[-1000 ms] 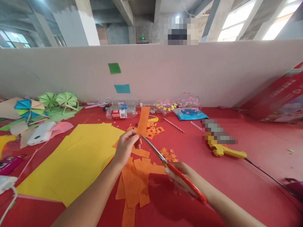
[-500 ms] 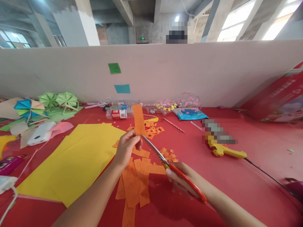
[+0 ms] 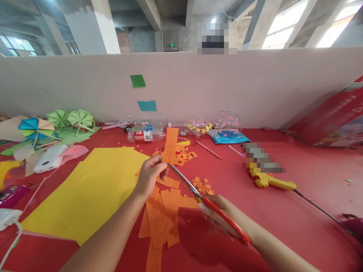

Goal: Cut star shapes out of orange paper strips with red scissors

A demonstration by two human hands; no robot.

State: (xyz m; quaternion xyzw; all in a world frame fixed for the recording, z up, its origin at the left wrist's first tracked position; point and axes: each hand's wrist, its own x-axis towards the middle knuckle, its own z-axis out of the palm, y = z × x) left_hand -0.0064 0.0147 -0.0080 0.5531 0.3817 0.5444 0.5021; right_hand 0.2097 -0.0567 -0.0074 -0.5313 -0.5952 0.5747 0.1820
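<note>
Above the middle of the red-covered table (image 3: pixel 297 211), the left hand (image 3: pixel 150 175) is pinching a narrow orange paper strip (image 3: pixel 171 145) between thumb and fingertips, gripping its lower end so that the strip is standing almost upright, leaning a little to the right. The right hand (image 3: pixel 218 217) is clenching the red-handled metal scissors (image 3: pixel 198 196), fingers through the loops, and the blades are pointing up and to the left, lying close together, with their tips meeting the strip just beside the left fingertips. Under both forearms a loose pile of cut orange paper strips (image 3: pixel 163 219) is lying on the table, touching the edge of a large yellow paper sheet (image 3: pixel 93 185) that is spreading out to the left. Small orange paper stars (image 3: pixel 202 185) are sitting in a little heap just beyond the scissors. Further right, well apart from the hands, a yellow glue gun (image 3: pixel 272 182) is resting on its side. Along the white partition wall (image 3: pixel 255 87) at the back, a clear plastic water bottle (image 3: pixel 144 136) is lying on its side, folded green paper fans (image 3: pixel 70 119) are resting at the left, and a blue packet with pink stars (image 3: pixel 228 136) is sitting to the right of the bottle.
</note>
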